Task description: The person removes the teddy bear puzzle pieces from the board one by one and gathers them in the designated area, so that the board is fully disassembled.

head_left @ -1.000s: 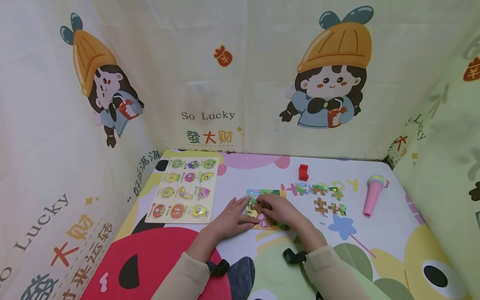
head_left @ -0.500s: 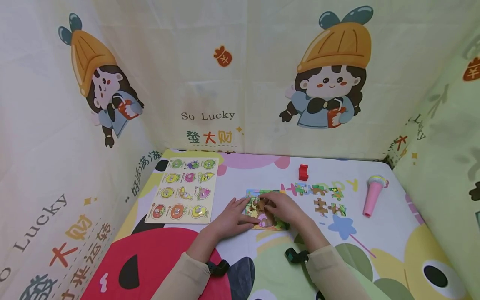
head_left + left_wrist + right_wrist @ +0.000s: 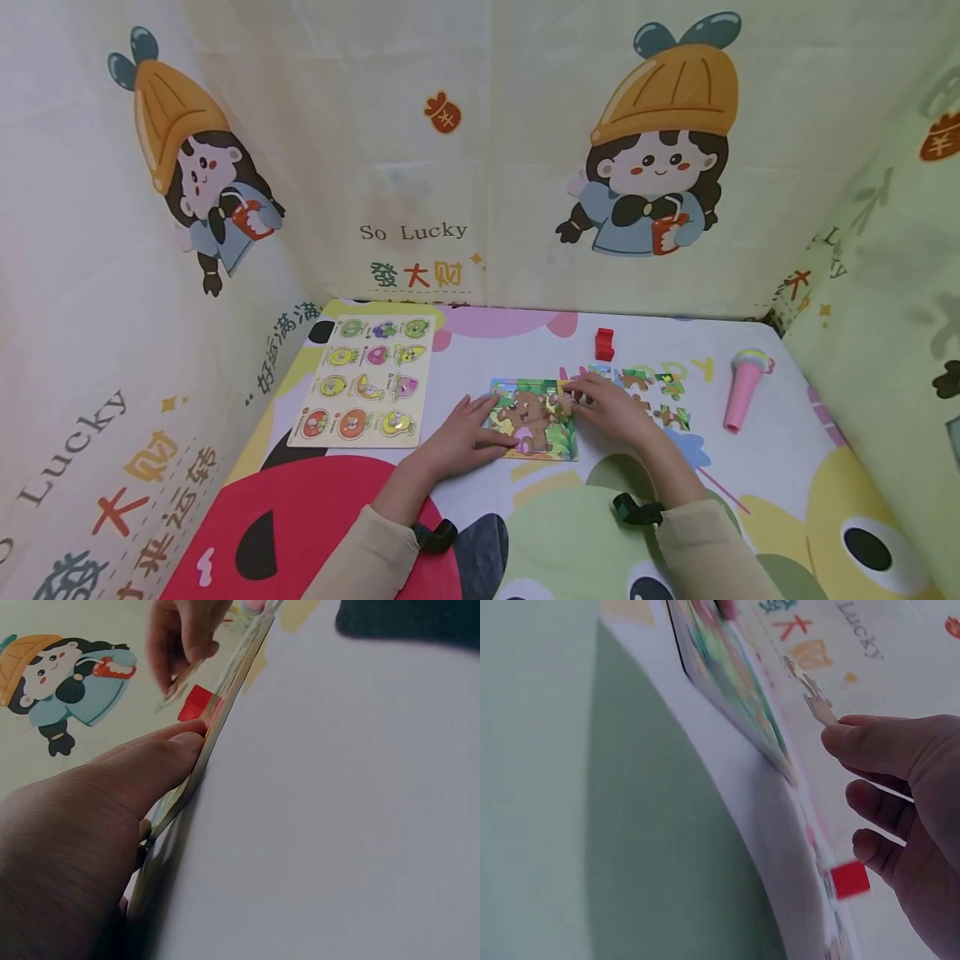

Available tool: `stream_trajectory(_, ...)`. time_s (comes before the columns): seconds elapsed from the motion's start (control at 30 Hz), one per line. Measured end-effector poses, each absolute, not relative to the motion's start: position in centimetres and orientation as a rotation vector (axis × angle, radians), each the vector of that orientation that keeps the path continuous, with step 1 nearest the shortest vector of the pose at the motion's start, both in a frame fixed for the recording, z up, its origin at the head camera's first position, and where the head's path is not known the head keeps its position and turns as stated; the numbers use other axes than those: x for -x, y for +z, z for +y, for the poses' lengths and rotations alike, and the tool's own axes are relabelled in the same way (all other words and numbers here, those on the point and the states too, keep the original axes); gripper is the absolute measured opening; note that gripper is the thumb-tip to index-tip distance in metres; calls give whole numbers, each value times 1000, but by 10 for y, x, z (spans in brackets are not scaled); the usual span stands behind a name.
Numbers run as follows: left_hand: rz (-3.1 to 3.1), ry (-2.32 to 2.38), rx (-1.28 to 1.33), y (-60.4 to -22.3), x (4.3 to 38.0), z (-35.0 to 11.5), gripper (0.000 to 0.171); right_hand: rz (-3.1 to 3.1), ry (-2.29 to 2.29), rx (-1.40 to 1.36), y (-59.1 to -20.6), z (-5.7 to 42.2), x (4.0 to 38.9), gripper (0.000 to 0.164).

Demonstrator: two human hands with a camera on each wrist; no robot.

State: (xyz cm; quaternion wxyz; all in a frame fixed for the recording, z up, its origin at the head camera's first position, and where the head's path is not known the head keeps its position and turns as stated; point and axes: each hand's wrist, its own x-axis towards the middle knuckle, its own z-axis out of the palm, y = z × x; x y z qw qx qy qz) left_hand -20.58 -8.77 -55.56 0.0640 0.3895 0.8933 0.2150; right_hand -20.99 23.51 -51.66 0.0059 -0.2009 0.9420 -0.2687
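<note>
One jigsaw piece [image 3: 821, 705] is pinched by the right hand [image 3: 611, 408]; the left hand [image 3: 467, 437], grip spread apart, probably steadies the bear puzzle's [image 3: 529, 417] left edge.

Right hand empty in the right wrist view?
No, the right hand pinches a puzzle piece between thumb and finger.

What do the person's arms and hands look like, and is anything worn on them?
Both the left hand and right hand are bare, without gloves. The left sleeve and right sleeve are plain beige. Near each cuff sits a small black device, one on the left, another on the right.
</note>
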Motion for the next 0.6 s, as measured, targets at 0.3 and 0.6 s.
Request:
stream_trajectory(0.3,2702,653,-1153,-556,205,-87,30,2961,-787,479,-522,288,204,39)
stream_trajectory(0.6,2738,613,-1155,-559,207,-86,34,2891,-814,413,-527,307,204,33)
